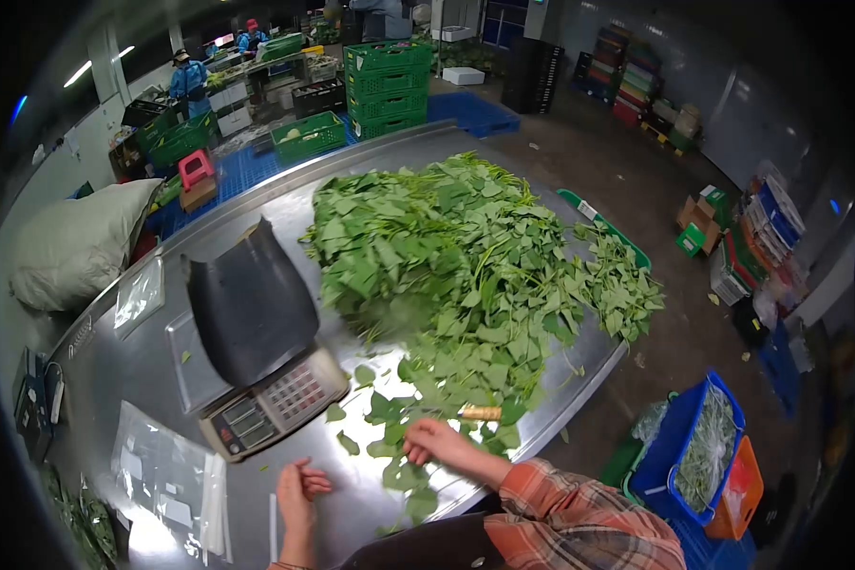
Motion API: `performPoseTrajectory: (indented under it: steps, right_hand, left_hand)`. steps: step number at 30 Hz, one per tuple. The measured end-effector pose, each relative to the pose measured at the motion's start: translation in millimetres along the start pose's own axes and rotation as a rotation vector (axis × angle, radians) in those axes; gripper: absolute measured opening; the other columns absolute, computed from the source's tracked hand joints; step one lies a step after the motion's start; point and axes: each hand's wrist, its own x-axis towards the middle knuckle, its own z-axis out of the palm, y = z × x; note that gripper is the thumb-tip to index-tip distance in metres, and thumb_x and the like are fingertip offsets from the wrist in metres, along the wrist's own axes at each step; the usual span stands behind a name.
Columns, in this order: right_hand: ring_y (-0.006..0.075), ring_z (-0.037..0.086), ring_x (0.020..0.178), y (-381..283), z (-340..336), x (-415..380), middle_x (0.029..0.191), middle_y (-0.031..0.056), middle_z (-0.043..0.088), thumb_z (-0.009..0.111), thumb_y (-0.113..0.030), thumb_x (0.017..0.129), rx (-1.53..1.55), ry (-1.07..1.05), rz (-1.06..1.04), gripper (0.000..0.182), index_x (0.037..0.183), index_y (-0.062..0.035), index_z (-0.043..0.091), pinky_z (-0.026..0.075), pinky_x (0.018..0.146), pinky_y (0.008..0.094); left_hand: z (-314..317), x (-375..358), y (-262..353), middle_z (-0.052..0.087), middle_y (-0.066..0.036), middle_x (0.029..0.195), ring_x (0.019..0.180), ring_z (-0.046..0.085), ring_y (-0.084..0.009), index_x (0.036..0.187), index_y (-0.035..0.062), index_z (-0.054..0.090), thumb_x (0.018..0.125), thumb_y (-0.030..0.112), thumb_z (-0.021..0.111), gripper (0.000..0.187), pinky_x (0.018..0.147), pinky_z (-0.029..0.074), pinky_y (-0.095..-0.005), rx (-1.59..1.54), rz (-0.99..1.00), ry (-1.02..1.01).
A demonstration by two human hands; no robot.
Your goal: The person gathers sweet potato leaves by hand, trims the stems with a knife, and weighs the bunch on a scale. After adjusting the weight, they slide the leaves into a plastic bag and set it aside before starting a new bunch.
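A large heap of leafy green vegetables [446, 256] covers the middle of the metal table [351, 494], with loose leaves trailing toward me. My right hand [432, 443] is over these leaves at the near edge, its fingers curled together; whatever they may hold is hidden. Just beyond it lies a small yellow tube-shaped item [480, 412]. My left hand [299, 484] hovers above the table to the left, fingers loosely bent and slightly apart, holding nothing visible. In front of that hand stands a digital scale [275, 404] with a dark curved pan [252, 309] on top.
Clear plastic bags [171, 480] lie at the left of the table, near a large white sack [85, 247]. A blue crate [689, 446] with bagged greens stands on the floor at right. Green crates [387, 85] are stacked behind the table. Co-workers [190, 81] are at the back left.
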Motion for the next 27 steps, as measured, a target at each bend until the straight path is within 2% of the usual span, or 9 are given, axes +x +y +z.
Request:
performPoseTrajectory:
  steps: [5, 7, 9, 12, 15, 18, 20, 25, 27]
  right_hand:
    - [0.0115, 0.058, 0.064, -108.1, -168.2, 54.3, 0.078, 0.0064, 0.06, 0.05, -0.014, 0.093, -0.041, 0.225, -0.397, 0.015, 0.1, -0.0017, 0.053, 0.048, 0.057, 0.0236]
    - [0.0129, 0.059, 0.066, -158.0, -219.4, 90.7, 0.08, 0.0079, 0.062, 0.049, -0.013, 0.092, -0.337, 0.343, -0.57, 0.016, 0.098, 0.0008, 0.055, 0.047, 0.059, 0.0274]
    - [0.0298, 0.061, 0.078, -197.4, -255.8, 138.2, 0.086, 0.0158, 0.063, 0.053, -0.01, 0.085, -0.742, 0.443, -0.825, 0.016, 0.095, 0.002, 0.057, 0.048, 0.068, 0.0379]
    - [0.0336, 0.058, 0.086, -230.0, -281.0, 217.7, 0.093, 0.0178, 0.061, 0.051, -0.007, 0.081, -1.113, 0.515, -0.946, 0.021, 0.098, 0.0, 0.059, 0.047, 0.075, 0.0415]
    - [0.0317, 0.054, 0.097, -246.1, -282.6, 256.6, 0.099, 0.0159, 0.058, 0.057, -0.007, 0.076, -1.538, 0.396, -0.775, 0.024, 0.099, -0.0027, 0.06, 0.045, 0.08, 0.0407]
    - [0.0344, 0.057, 0.093, -273.2, -291.2, 263.5, 0.102, 0.0172, 0.06, 0.051, -0.007, 0.081, -1.533, 0.132, -0.69, 0.026, 0.105, -0.0042, 0.06, 0.046, 0.083, 0.0434]
    - [0.028, 0.056, 0.108, -321.4, -301.9, 242.7, 0.119, 0.0163, 0.057, 0.051, -0.018, 0.089, -1.178, -0.186, -0.432, 0.034, 0.12, -0.0044, 0.053, 0.045, 0.09, 0.039]
    - [0.0267, 0.057, 0.1, -368.5, -303.7, 241.4, 0.11, 0.0162, 0.058, 0.051, -0.025, 0.09, -0.787, -0.295, -0.714, 0.033, 0.114, -0.0011, 0.053, 0.046, 0.087, 0.0385]
    - [0.0278, 0.057, 0.097, -347.7, -293.6, 260.0, 0.108, 0.0177, 0.057, 0.053, -0.029, 0.089, -1.034, -0.366, -0.686, 0.037, 0.112, 0.0006, 0.053, 0.046, 0.086, 0.0384]
  left_hand:
    - [119.6, -12.8, -48.7, 0.062, -0.018, 0.085, 0.068, 0.062, -0.0222, 0.109, -0.0056, 0.05, 0.099, 0.029, 0.034, 0.039, 0.064, 0.053, -0.0304, -0.027, -0.134, -0.089]
    - [162.6, -19.4, -45.4, 0.062, -0.016, 0.089, 0.075, 0.061, -0.0211, 0.108, -0.0034, 0.052, 0.097, 0.027, 0.041, 0.034, 0.068, 0.052, -0.0308, -0.018, -0.207, -0.096]
    - [204.0, -24.1, -37.0, 0.061, -0.013, 0.091, 0.077, 0.059, -0.0198, 0.1, 0.0013, 0.057, 0.094, 0.026, 0.048, 0.028, 0.07, 0.049, -0.032, 0.045, -0.297, -0.062]
    - [249.4, -22.2, -37.9, 0.063, -0.015, 0.085, 0.065, 0.06, -0.0175, 0.109, -0.005, 0.052, 0.098, 0.028, 0.042, 0.037, 0.059, 0.048, -0.0258, 0.196, -0.183, 0.037]
    - [266.8, -13.8, -36.9, 0.064, -0.014, 0.086, 0.065, 0.06, -0.017, 0.107, -0.0038, 0.055, 0.097, 0.024, 0.044, 0.031, 0.06, 0.049, -0.0277, 0.244, -0.191, 0.077]
    - [273.1, -1.9, -40.5, 0.065, -0.012, 0.083, 0.065, 0.059, -0.016, 0.105, -0.0028, 0.056, 0.097, 0.024, 0.044, 0.03, 0.06, 0.049, -0.0279, 0.256, -0.244, 0.146]
    - [279.2, 2.9, -39.7, 0.065, -0.012, 0.083, 0.065, 0.059, -0.0157, 0.103, -0.0024, 0.057, 0.097, 0.024, 0.045, 0.03, 0.06, 0.049, -0.0275, 0.238, -0.256, 0.199]
    - [299.9, 21.6, -27.3, 0.065, -0.009, 0.084, 0.066, 0.059, -0.0138, 0.104, 0.0006, 0.057, 0.097, 0.03, 0.045, 0.033, 0.06, 0.048, -0.0259, 0.278, -0.329, 0.199]
    - [304.8, 24.5, -27.5, 0.065, -0.007, 0.084, 0.066, 0.059, -0.0127, 0.105, 0.0017, 0.058, 0.097, 0.031, 0.044, 0.033, 0.059, 0.046, -0.0248, 0.314, -0.352, 0.161]
